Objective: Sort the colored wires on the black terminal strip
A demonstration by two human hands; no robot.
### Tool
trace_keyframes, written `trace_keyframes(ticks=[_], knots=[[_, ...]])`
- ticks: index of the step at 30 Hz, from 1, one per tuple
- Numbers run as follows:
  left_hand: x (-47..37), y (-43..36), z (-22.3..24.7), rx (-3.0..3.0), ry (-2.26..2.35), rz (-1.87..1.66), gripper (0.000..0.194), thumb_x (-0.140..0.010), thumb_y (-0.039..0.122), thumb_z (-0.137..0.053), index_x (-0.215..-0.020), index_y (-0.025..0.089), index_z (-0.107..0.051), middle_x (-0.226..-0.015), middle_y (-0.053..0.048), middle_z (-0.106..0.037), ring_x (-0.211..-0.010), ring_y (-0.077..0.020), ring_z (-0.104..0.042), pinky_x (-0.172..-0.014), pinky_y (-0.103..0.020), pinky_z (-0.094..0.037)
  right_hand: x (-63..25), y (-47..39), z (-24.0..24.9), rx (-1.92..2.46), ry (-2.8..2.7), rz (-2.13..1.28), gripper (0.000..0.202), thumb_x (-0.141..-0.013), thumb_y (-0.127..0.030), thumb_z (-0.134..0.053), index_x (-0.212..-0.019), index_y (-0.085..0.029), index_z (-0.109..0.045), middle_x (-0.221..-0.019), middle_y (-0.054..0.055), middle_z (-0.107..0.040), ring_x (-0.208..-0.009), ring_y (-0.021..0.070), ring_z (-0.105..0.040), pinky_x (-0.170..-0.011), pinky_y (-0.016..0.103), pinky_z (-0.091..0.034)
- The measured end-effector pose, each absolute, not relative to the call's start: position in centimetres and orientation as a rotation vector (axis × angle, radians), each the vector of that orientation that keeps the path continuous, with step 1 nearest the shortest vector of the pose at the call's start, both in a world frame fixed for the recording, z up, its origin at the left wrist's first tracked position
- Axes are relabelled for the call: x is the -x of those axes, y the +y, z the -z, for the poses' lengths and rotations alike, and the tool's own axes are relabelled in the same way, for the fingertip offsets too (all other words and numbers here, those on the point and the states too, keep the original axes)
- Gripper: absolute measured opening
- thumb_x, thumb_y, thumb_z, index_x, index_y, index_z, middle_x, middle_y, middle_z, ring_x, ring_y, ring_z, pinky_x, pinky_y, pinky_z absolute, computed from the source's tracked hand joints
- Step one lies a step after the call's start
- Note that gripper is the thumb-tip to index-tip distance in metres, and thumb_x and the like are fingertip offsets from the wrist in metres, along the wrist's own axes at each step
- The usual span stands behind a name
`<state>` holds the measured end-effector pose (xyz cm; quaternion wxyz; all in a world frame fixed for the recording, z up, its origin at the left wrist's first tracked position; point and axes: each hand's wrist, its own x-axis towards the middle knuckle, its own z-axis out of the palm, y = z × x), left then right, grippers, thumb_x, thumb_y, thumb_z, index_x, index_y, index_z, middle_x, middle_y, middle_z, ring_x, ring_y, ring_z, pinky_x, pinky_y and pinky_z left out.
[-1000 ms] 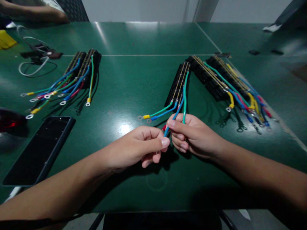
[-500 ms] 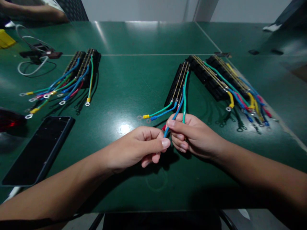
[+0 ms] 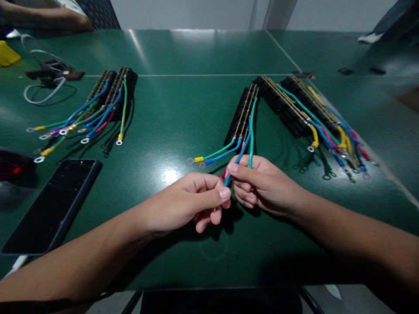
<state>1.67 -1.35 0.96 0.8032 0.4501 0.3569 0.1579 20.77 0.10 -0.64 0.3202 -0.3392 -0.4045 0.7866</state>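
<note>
A: Left hand (image 3: 193, 196)?
B: Thumb and fingers pinched the blue wire (image 3: 242, 150).
A: Right hand (image 3: 262, 181)?
B: Thumb and forefinger closed on that wire, higher up; the green wire (image 3: 252, 135) entered the same grasp.
A: Where did both wires run from?
B: The black strip (image 3: 242, 109), which lay on the green table (image 3: 183, 100) beyond the hands.

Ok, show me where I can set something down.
Bare green tabletop lies between the leftmost pair of wired black blocks and the next slanted black block rightward, and centrally beyond the thin white seam. Crowded: around the left hand and right hand, both pinching the blue insulated wire; and rightward, where two black blocks trail coloured leads.
</note>
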Motion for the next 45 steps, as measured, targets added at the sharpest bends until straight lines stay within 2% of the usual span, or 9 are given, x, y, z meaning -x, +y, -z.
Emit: trace_keyframes(ticks=[4,11,14,17,22,28,35,41,45], knots=[[-1.66,-1.32,-0.78,-0.964,0.738,-0.331,0.028,-0.092,0.039,-0.059,-0.083,0.012,-0.059,-0.068,0.0,-0.067,-0.044,-0.0019,-0.055,-0.042,-0.009,-0.038,-20.83,0.08,0.78,0.897,-1.074,-2.055,0.033,-0.085,-0.035,-0.07,-0.068,-0.017,-0.049,-0.045,-0.009,-0.045,-0.033,0.0046,-0.039,-0.034,0.016,-0.036],[-1.62,-1.29,-0.75,-0.959,0.731,-0.344,0.03,-0.091,0.043,-0.061,-0.087,0.013,-0.061,-0.071,0.0,-0.068,-0.045,-0.002,-0.057,-0.042,-0.009,-0.038,-20.82,0.16,0.75,0.894,-1.08,-2.054,0.034,-0.085,-0.036,-0.07,-0.066,-0.017,-0.048,-0.044,-0.008,-0.046,-0.033,0.0047,-0.039,-0.034,0.017,-0.035],[-1.66,-1.23,-0.81,-0.968,0.772,-0.356,0.034,-0.088,0.045,-0.064,-0.078,0.013,-0.056,-0.06,0.003,-0.062,-0.04,-0.0011,-0.05,-0.039,-0.008,-0.036,-20.82,0.14,0.72,0.879,-1.08,-2.063,0.035,-0.086,-0.036,-0.069,-0.066,-0.017,-0.047,-0.044,-0.008,-0.044,-0.033,0.0044,-0.039,-0.034,0.016,-0.035],[-1.69,-1.2,-0.86,-0.972,0.817,-0.366,0.039,-0.085,0.047,-0.067,-0.071,0.014,-0.052,-0.051,0.007,-0.054,-0.032,0.0009,-0.037,-0.032,-0.007,-0.025,-20.85,0.07,0.69,0.86,-1.083,-2.08,0.038,-0.088,-0.037,-0.067,-0.064,-0.017,-0.045,-0.043,-0.008,-0.043,-0.033,0.0041,-0.038,-0.035,0.016,-0.035],[-1.63,-1.24,-0.77,-0.924,0.76,-0.346,0.034,-0.088,0.045,-0.064,-0.077,0.014,-0.056,-0.054,0.004,-0.059,-0.037,-0.0021,-0.049,-0.037,-0.009,-0.036,-20.87,0.07,0.75,0.854,-1.09,-2.078,0.037,-0.088,-0.036,-0.066,-0.065,-0.017,-0.045,-0.042,-0.008,-0.042,-0.033,0.004,-0.038,-0.036,0.016,-0.035],[-1.66,-1.17,-0.68,-0.943,0.715,-0.334,0.03,-0.092,0.041,-0.059,-0.083,0.012,-0.06,-0.07,-0.002,-0.07,-0.046,-0.0032,-0.061,-0.04,-0.007,-0.036,-21.0,0.12,0.84,0.873,-1.096,-2.065,0.035,-0.087,-0.035,-0.068,-0.065,-0.016,-0.047,-0.044,-0.008,-0.044,-0.033,0.0042,-0.039,-0.036,0.016,-0.036],[-1.74,-1.23,-0.74,-0.928,0.777,-0.366,0.034,-0.087,0.042,-0.067,-0.074,0.013,-0.054,-0.054,0.005,-0.059,-0.035,0.0002,-0.044,-0.034,-0.007,-0.032,-20.91,0.12,0.72,0.853,-1.077,-2.079,0.034,-0.088,-0.036,-0.067,-0.067,-0.017,-0.048,-0.044,-0.009,-0.043,-0.034,0.0042,-0.038,-0.036,0.016,-0.035],[-1.76,-1.18,-0.7,-0.919,0.735,-0.35,0.031,-0.088,0.042,-0.065,-0.08,0.012,-0.058,-0.062,0.001,-0.066,-0.04,-0.002,-0.052,-0.038,-0.009,-0.038,-20.9,0.04,0.83,0.867,-1.101,-2.068,0.034,-0.087,-0.036,-0.068,-0.068,-0.016,-0.048,-0.043,-0.008,-0.044,-0.034,0.0045,-0.038,-0.036,0.017,-0.035],[-1.88,-1.14,-0.81,-0.931,0.717,-0.34,0.03,-0.09,0.041,-0.062,-0.082,0.012,-0.06,-0.067,-0.001,-0.068,-0.044,-0.0028,-0.056,-0.04,-0.009,-0.037,-20.91,0.07,0.81,0.862,-1.104,-2.059,0.031,-0.086,-0.036,-0.069,-0.07,-0.016,-0.051,-0.044,-0.008,-0.044,-0.034,0.0046,-0.038,-0.036,0.016,-0.034]])
